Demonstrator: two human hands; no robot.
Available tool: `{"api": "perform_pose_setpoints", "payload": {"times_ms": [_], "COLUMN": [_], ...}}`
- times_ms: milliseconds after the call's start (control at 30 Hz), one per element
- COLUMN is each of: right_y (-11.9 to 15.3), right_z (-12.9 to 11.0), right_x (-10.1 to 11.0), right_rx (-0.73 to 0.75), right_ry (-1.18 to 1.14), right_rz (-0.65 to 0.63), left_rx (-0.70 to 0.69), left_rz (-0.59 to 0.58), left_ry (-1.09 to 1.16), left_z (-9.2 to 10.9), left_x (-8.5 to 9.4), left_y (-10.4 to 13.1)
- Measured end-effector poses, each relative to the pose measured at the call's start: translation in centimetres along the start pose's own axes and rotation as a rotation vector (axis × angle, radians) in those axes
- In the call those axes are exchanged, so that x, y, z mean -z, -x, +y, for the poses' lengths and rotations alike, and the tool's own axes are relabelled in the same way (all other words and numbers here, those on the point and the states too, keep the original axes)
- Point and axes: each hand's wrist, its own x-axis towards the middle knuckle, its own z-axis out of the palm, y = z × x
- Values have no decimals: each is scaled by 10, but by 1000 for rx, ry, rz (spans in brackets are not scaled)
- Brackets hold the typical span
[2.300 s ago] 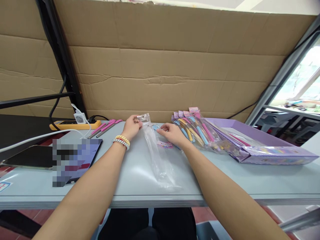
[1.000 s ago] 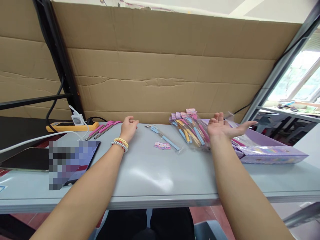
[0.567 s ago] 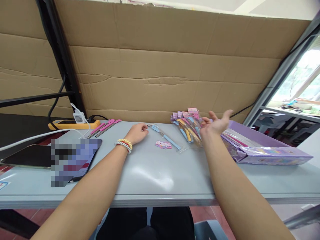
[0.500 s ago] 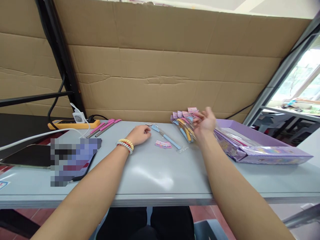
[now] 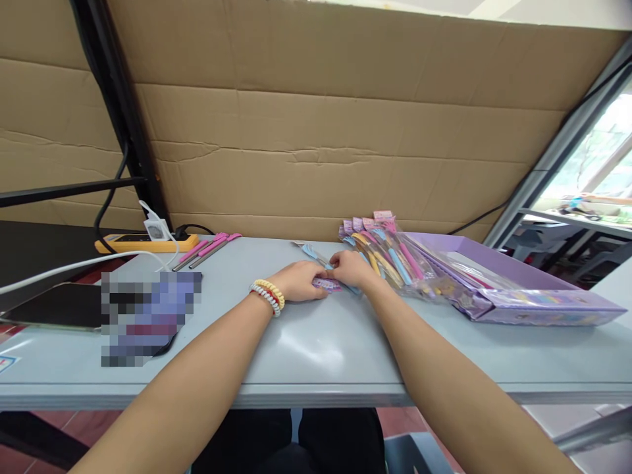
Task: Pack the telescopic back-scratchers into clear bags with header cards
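Observation:
My left hand (image 5: 300,282), with beaded bands at the wrist, rests on the table with its fingers bent around some small pink and purple printed cards (image 5: 328,284). Touching its fingertips, my right hand (image 5: 351,268) is closed in a pinch; what lies between those fingertips is hidden. Partly under both hands lies a blue-handled stick (image 5: 311,251) with a pronged head, in a clear bag. To the right, several bagged sticks (image 5: 390,253) in blue, yellow and pink lie fanned out, with printed cards at their top ends.
A purple open box (image 5: 538,306) stands at the right. At left are pink-and-metal sticks (image 5: 210,249), a yellow power strip (image 5: 185,245) with a white charger, a dark tablet-like device (image 5: 54,306) and a partly blurred phone (image 5: 185,296). Cardboard (image 5: 316,131) walls the back.
My right hand has come left from the fanned bagged sticks to meet my left hand. The left hand has shifted right onto the printed cards.

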Motion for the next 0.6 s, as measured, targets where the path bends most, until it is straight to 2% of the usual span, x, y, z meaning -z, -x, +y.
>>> {"api": "perform_pose_setpoints", "payload": {"times_ms": [200,333,400,467,533,600], "right_y": [2,3,5,7,10,13], "right_z": [-7,-10,-12,-16,-22,-29], "right_x": [1,5,8,12,14,15], "right_rx": [11,-24,-39,-56,-69,-57], "right_ry": [284,270,172,7,-200,-410], "right_rz": [-26,36,101,154,172,154], "left_rx": [-16,-13,62,191,317,391], "left_rz": [18,3,69,214,360,428], "left_ry": [75,202,314,408,475,545], "left_z": [1,5,3,-1,-9,-16], "left_x": [-3,0,3,7,11,13], "left_y": [0,2,2,2,2,2]}}
